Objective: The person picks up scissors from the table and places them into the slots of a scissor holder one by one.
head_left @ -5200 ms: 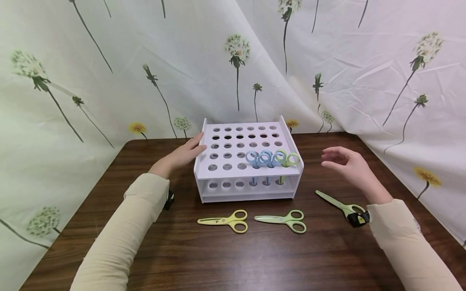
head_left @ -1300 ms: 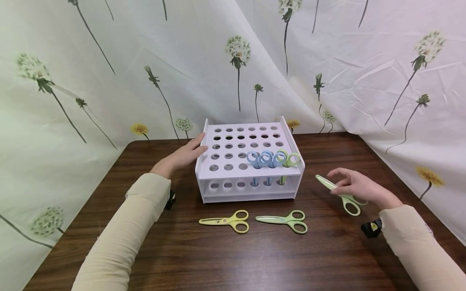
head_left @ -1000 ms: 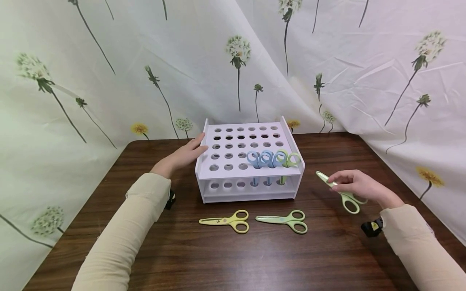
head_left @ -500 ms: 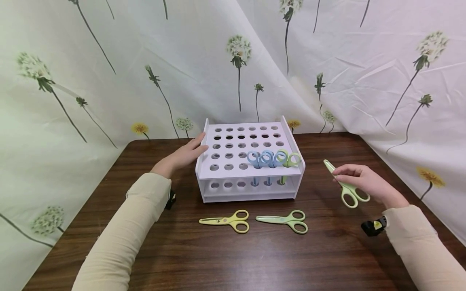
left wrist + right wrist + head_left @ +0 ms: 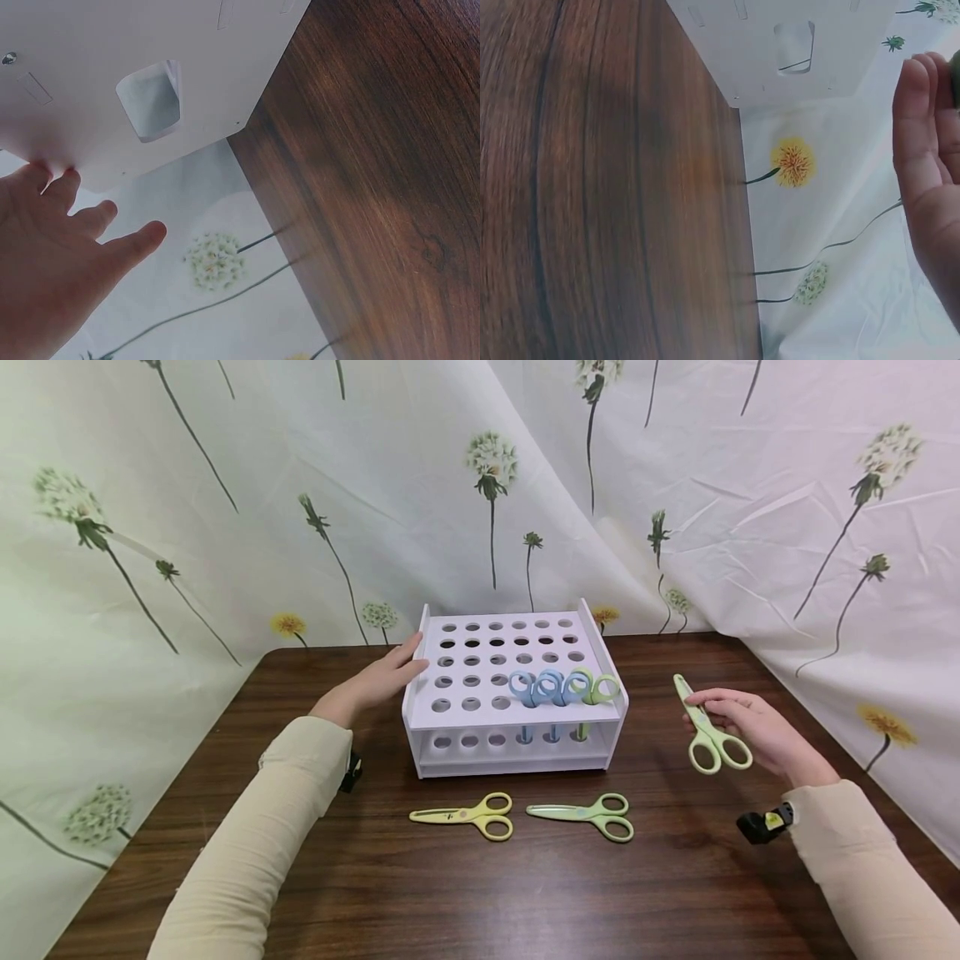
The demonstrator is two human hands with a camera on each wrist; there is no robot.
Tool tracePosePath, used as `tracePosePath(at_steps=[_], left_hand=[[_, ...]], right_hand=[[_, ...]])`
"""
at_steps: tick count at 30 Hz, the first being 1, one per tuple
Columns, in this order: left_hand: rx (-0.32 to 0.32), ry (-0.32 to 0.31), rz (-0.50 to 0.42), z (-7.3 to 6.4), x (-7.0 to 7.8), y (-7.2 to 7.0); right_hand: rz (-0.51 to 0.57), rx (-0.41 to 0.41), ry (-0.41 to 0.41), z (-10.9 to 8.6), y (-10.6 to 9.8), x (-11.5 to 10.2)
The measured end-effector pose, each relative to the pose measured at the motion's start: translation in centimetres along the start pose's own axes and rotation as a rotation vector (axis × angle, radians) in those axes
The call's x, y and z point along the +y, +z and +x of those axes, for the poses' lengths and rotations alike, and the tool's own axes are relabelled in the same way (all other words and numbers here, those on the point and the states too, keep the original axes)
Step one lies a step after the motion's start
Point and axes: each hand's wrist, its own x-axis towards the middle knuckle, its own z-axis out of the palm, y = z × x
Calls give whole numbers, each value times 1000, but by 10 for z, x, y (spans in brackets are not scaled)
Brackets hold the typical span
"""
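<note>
In the head view my right hand [image 5: 753, 727] pinches light green scissors [image 5: 703, 724] by the blade part, right of the rack. Their tip points away from me and the two handle loops hang toward me. The right wrist view shows only part of this hand [image 5: 928, 150] at its edge. My left hand [image 5: 375, 681] rests against the left side panel of a white holed rack [image 5: 465, 718]. In the left wrist view the fingertips of that hand [image 5: 67, 240] touch the panel [image 5: 217, 90], fingers spread. Blue scissors [image 5: 528, 689] and green scissors [image 5: 600, 689] stand in the rack's front row.
Yellow scissors [image 5: 461, 815] and another pair of green scissors [image 5: 581, 812] lie flat on the dark wooden table [image 5: 480, 902] before the rack. Behind the table hangs a white cloth [image 5: 420, 485] printed with dandelions.
My right hand has come down to the green scissors on the right, taken hold of them, lifted them and turned them more upright. The left hand keeps its place on the rack.
</note>
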Motion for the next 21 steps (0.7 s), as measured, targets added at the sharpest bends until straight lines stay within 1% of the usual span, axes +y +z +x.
tracePosePath(at_steps=[6, 9, 14, 17, 19, 21], left_hand=[[2, -2, 9, 0, 0, 0], [1, 0, 12, 0, 0, 0], [-1, 4, 17, 0, 0, 0], [-3, 6, 21, 0, -1, 0], [-5, 6, 22, 0, -1, 0], [-5, 6, 20, 0, -1, 0]], right_hand=[[111, -92, -93, 1, 3, -3], [173, -135, -120, 1, 7, -5], [254, -147, -116, 4, 14, -13], [281, -166, -146, 6, 17, -17], [285, -176, -174, 8, 19, -20], [263, -166, -197, 11, 20, -23]])
